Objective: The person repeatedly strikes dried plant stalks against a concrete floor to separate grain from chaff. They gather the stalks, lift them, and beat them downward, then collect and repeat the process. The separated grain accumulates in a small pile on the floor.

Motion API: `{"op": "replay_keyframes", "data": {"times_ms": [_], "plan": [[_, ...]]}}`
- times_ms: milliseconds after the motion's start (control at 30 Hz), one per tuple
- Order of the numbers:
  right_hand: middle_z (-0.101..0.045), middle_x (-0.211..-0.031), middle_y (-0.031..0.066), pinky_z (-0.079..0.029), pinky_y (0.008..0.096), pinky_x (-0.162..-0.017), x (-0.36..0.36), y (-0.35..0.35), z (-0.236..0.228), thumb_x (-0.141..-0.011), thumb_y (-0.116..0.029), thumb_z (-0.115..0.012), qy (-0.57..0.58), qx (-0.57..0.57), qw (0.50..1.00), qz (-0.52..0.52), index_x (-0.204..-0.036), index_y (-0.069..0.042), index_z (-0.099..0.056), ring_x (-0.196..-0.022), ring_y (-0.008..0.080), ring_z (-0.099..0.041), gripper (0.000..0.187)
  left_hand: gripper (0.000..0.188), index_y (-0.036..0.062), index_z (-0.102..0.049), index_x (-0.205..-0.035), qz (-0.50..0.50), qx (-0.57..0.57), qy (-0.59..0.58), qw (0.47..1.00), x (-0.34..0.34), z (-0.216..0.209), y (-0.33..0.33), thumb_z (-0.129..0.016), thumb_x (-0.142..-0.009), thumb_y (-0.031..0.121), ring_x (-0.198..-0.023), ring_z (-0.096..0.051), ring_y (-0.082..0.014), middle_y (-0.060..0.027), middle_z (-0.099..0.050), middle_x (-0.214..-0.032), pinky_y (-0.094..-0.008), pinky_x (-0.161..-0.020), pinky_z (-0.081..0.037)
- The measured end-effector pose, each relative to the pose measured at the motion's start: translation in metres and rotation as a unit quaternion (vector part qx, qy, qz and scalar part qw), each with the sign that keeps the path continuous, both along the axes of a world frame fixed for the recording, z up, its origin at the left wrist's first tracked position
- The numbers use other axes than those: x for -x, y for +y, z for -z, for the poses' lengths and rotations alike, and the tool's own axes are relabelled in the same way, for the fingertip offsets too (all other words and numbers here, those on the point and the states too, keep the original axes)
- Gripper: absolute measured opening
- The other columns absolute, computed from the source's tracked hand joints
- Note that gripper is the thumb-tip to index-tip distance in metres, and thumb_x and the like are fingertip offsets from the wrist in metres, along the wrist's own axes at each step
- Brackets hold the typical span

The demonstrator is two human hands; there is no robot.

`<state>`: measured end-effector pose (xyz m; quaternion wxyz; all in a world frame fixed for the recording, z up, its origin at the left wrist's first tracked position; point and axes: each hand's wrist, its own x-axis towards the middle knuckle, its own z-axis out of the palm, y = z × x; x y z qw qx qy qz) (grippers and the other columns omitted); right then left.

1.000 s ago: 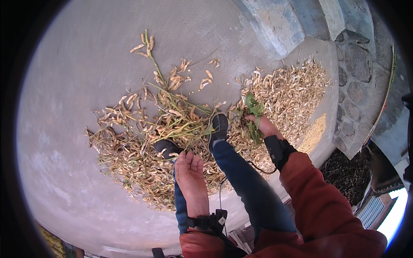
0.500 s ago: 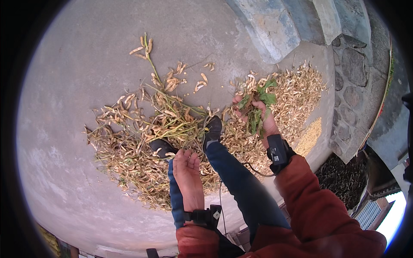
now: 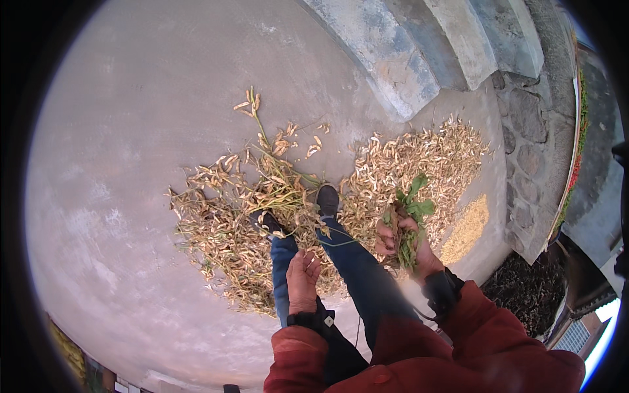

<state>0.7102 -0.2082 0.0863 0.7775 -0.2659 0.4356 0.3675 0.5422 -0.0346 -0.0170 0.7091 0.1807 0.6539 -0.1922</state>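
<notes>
My right hand (image 3: 409, 242) is closed around a bunch of leaves (image 3: 411, 213), partly fresh green and partly brown and wilted, held in front of my right leg. My left hand (image 3: 304, 278) is raised over my left lower leg, its fingers curled in; whatever they may hold is too small to make out. Beyond it, dry bean plants (image 3: 278, 183) with yellow stalks and tan pods lie over and around my dark shoes. One stalk with pods (image 3: 257, 118) sticks out from the far side. A heap of loose bean pods (image 3: 426, 154) spreads beyond my right hand.
A small pile of pale yellow beans (image 3: 466, 229) lies to the right of the pods. Concrete steps (image 3: 400, 72) rise at the far right, beside a low stone wall (image 3: 527, 124). Dark material (image 3: 524, 281) lies at the lower right. The ground is grey concrete (image 3: 124, 144).
My view has shifted, so the heaps appear lower and the steps larger. My right hand has drawn closer to my body with the leaves still in it; my left hand stays curled.
</notes>
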Motion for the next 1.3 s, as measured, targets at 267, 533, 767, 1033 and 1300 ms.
{"op": "replay_keyframes", "data": {"times_ms": [267,533,767,1033,1300], "plan": [[-0.048,-0.075,0.0035,-0.038,0.0251,-0.057,0.060,0.036,-0.112,-0.085,-0.020,-0.046,0.037,-0.117,0.987,-0.102,-0.096,-0.006,-0.046,-0.064,0.0118,-0.046,0.018,0.043,0.0060,-0.044,-0.111,-0.028,0.132,-0.051,0.990,-0.014,-0.074,-0.012,-0.054,-0.085,0.039,-0.088,-0.059,-0.0232,-0.0127,-0.056,-0.107,-0.0348,-0.070,-0.050],[-0.058,-0.094,0.0087,-0.046,0.0269,-0.073,0.101,0.045,-0.166,-0.085,-0.005,-0.042,-0.004,-0.120,0.951,-0.287,-0.104,-0.001,-0.053,-0.084,0.0172,-0.056,0.022,0.019,0.0114,-0.053,-0.098,-0.160,0.053,-0.033,0.985,-0.013,-0.098,0.032,-0.053,-0.089,0.028,-0.057,-0.058,-0.0147,-0.0029,-0.061,-0.076,-0.0269,-0.050,-0.049],[-0.052,-0.081,0.0022,-0.040,0.0239,-0.065,0.095,0.026,-0.191,-0.085,-0.015,-0.048,-0.028,0.022,0.947,-0.320,-0.088,-0.004,-0.052,-0.072,0.0105,-0.049,0.012,0.021,0.0105,-0.048,-0.095,-0.053,-0.064,0.029,0.996,0.015,-0.106,0.057,-0.039,-0.093,0.029,-0.043,-0.035,-0.0091,0.0029,-0.038,-0.058,-0.0227,-0.039,-0.028],[-0.052,-0.098,0.0015,-0.042,0.0259,-0.073,0.098,-0.003,-0.192,-0.085,-0.015,-0.050,0.042,0.074,0.943,-0.320,-0.113,-0.005,-0.046,-0.085,0.0113,-0.050,0.030,0.019,0.0094,-0.049,-0.091,0.006,-0.150,0.051,0.987,0.054,-0.090,0.118,-0.040,-0.090,0.026,-0.044,-0.033,-0.0084,0.0040,-0.033,-0.055,-0.0234,-0.038,-0.025],[-0.057,-0.104,0.0060,-0.042,0.0290,-0.081,0.073,0.001,-0.081,-0.083,-0.015,-0.055,-0.141,0.203,0.868,-0.431,-0.113,-0.001,-0.052,-0.092,0.0155,-0.052,0.034,0.025,0.0111,-0.049,-0.104,-0.079,-0.182,0.060,0.978,0.090,-0.072,0.122,-0.044,-0.090,0.031,-0.063,-0.051,-0.0173,-0.0036,-0.050,-0.076,-0.0257,-0.054,-0.041]]}}
